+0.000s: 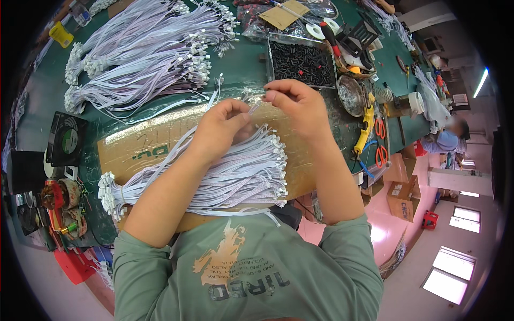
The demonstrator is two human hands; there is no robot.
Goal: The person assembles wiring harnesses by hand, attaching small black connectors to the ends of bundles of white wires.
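Over the cardboard sheet [120, 152], my left hand [220, 128] is closed round a white ribbon cable [254, 108]; the split wire ends stick out past the fingertips. Just right of those ends, my right hand [301, 107] pinches thumb against forefinger. Whatever lies in that pinch is tiny and dark, and I cannot make out its kind. Below both hands a bundle of white ribbon cables [230, 174] with white plugs lies across the cardboard, partly hidden by my left forearm. A few loose cables [212, 99] lie just beyond my left hand.
Larger cable bundles [144, 75] cover the far left of the green table [241, 72]. A tray of small black parts [300, 63] stands beyond my right hand. To its right are a metal bowl [350, 95], a yellow tool [365, 125] and red-handled scissors [380, 142]. A black fan [67, 140] stands left.
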